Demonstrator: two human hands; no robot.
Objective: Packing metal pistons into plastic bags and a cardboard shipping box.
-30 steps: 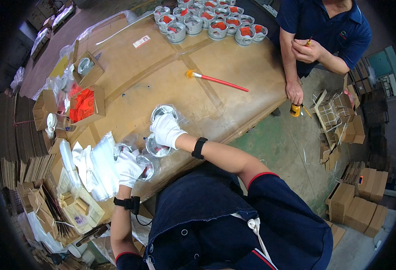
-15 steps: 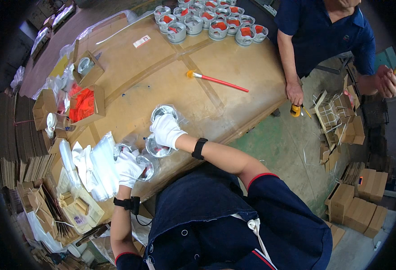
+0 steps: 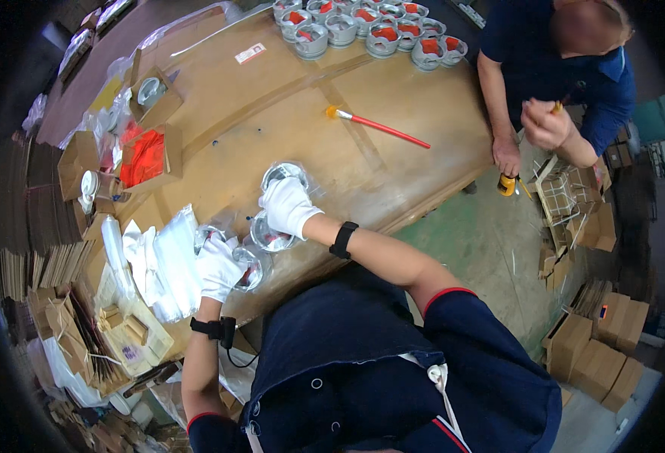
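I wear white gloves on both hands over a wooden table (image 3: 287,98). My left hand (image 3: 219,266) grips a round metal part wrapped in clear plastic (image 3: 248,270) near the table's front edge. My right hand (image 3: 289,205) rests on a second bagged round metal part (image 3: 266,234). A third bagged part (image 3: 283,174) lies just beyond my right hand. A pile of clear plastic bags (image 3: 163,260) lies left of my left hand.
Several metal parts with red inserts (image 3: 363,26) stand in rows at the far edge. A red-handled brush (image 3: 378,127) lies mid-table. Open cardboard boxes (image 3: 147,155) sit at left, flat cartons (image 3: 23,249) beyond. Another person (image 3: 566,68) stands at right; boxes (image 3: 597,355) on the floor.
My hands have stayed on the bagged parts. The other person at the right has shifted their arms and now holds one hand raised in front of their chest.
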